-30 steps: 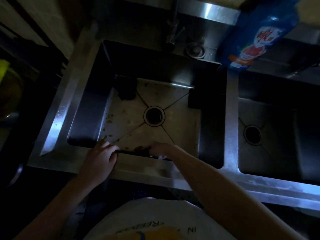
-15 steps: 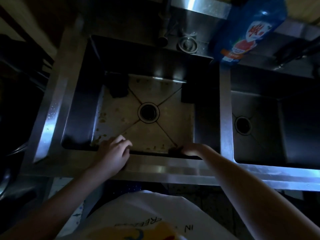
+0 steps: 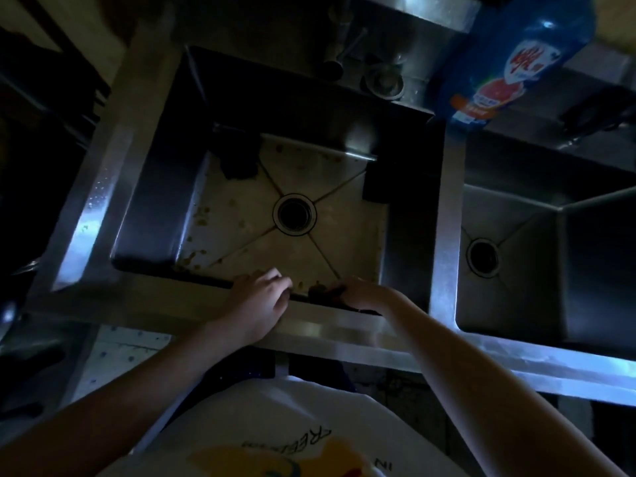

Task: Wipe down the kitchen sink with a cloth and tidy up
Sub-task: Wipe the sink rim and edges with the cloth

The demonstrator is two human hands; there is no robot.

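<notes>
The scene is very dark, so much of it is hard to make out. The cloth [image 3: 321, 290] is only a dark lump at the near edge of the sink [image 3: 103, 201]. We cannot tell its colour or how it is folded, and part of it is hidden under the right hand [image 3: 364, 292]. 2 dark shapes [image 3: 237, 156] sit in the far corners of the left basin [image 3: 155, 201]; we cannot tell whether they are things or reflections. The tops of the tap [image 3: 339, 46] and the blue bottle [image 3: 509, 70] are cut off by the frame.

The right hand grips the cloth with curled fingers, at the near inner edge of the left basin. The cloth sticks out to the left of the fingers, towards the left hand [image 3: 261, 301]. The left hand is just beside the cloth and, as far as we see, apart from it. It rests on the front rim and holds nothing, with relaxed fingers reaching over the edge.

The floor of the left basin carries brown stains [image 3: 201, 215] along its left and near sides, around a round drain [image 3: 294, 214]. In the right basin [image 3: 602, 270] we see a second drain [image 3: 483, 257]. The bottle stands on the back ledge, behind the divider between the 2 basins. A white shirt [image 3: 275, 418] fills the bottom edge.
</notes>
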